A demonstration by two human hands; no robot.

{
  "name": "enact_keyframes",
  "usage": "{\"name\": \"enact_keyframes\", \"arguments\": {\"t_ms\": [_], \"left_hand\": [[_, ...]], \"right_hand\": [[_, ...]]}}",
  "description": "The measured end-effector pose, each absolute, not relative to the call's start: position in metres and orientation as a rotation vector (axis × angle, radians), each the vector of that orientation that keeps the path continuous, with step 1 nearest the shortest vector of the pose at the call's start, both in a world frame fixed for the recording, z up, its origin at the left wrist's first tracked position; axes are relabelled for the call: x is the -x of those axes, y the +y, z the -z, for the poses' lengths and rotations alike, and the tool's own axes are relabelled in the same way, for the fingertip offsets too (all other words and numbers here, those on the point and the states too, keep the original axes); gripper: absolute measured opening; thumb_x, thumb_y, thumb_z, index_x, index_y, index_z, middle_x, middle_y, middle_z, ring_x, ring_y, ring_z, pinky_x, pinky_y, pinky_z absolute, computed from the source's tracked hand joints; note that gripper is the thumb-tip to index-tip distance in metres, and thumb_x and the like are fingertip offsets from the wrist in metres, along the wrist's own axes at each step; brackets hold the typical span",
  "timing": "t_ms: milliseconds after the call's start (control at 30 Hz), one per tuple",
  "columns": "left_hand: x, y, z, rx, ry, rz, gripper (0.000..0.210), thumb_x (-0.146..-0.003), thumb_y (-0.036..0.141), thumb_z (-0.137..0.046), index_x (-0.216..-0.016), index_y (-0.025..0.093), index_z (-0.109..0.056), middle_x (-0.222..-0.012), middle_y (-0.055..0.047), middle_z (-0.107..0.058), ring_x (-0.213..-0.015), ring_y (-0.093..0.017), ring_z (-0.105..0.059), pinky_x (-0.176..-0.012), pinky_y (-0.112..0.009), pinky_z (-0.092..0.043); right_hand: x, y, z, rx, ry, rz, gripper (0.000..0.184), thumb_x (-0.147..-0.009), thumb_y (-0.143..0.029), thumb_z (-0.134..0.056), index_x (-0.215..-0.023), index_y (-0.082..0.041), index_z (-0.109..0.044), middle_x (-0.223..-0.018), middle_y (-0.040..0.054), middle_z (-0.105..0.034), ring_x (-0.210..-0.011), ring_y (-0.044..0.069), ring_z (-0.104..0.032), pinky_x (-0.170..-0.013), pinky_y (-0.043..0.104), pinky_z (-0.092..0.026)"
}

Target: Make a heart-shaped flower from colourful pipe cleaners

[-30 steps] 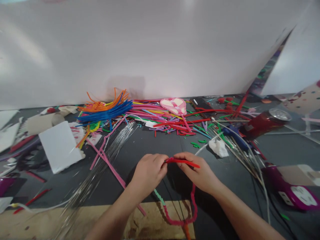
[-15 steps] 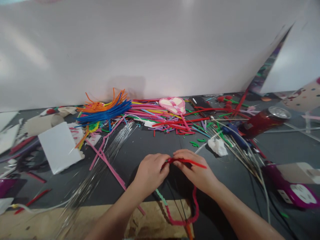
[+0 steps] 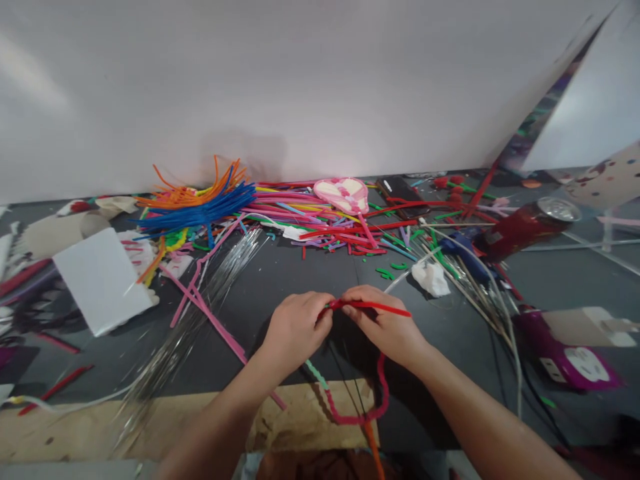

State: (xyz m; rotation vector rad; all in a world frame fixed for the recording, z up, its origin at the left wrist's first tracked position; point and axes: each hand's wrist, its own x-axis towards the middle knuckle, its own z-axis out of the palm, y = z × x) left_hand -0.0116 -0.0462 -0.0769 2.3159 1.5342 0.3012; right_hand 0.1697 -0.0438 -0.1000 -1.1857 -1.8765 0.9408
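Between both hands runs a red pipe cleaner (image 3: 383, 307), its free end sticking out to the right past my right hand (image 3: 387, 327). My right fingers and thumb pinch it near the middle of the view. Close by on the left, my left hand (image 3: 300, 330) is closed on the twisted end of the same red piece, partly hidden by the fingers. A loop of pink and pale green twisted pipe cleaner (image 3: 350, 420) hangs below the hands, with an orange piece (image 3: 374, 450) at its bottom. Whether the loop joins the red piece is hidden by the hands.
Behind lie piles of orange and blue pipe cleaners (image 3: 200, 217) and a pink heart (image 3: 343, 195). Thin metal wires (image 3: 200, 320) and a white card (image 3: 103, 280) are at left. A red can (image 3: 530, 230), a blue glue gun (image 3: 467, 257) and a purple device (image 3: 575, 353) stand at right.
The whole view has shifted a little, so things sit slightly higher in it. My hands keep their hold on the red pipe cleaner, nearly in the same pose.
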Motion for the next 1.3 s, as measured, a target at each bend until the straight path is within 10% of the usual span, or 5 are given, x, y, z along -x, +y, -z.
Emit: {"name": "enact_keyframes", "arguments": {"t_ms": [567,1300], "left_hand": [[0.036,-0.039,0.072,-2.067,1.692,-0.842,0.023,-0.087,0.032,-0.046,-0.100,0.020,-0.061,-0.097,-0.006,-0.069,-0.092,-0.018,-0.063,-0.082,-0.032,-0.048],[0.010,-0.048,0.081,-2.346,1.471,-0.524,0.016,-0.079,0.021,-0.054,-0.092,0.021,-0.063,-0.088,-0.004,-0.070,-0.084,-0.021,-0.061,-0.078,-0.036,-0.042]], "right_hand": [[-0.171,-0.036,0.112,1.353,-1.530,-1.264,0.020,-0.082,-0.034,-0.054,-0.087,-0.018,-0.064,-0.067,0.0006,-0.061,-0.057,0.013,-0.057,-0.050,0.022,-0.048],[-0.167,-0.044,0.112,1.250,-1.638,-1.133,0.014,-0.083,-0.029,-0.053,-0.087,-0.021,-0.064,-0.086,0.0045,-0.067,-0.077,0.018,-0.063,-0.072,0.030,-0.051]]}}
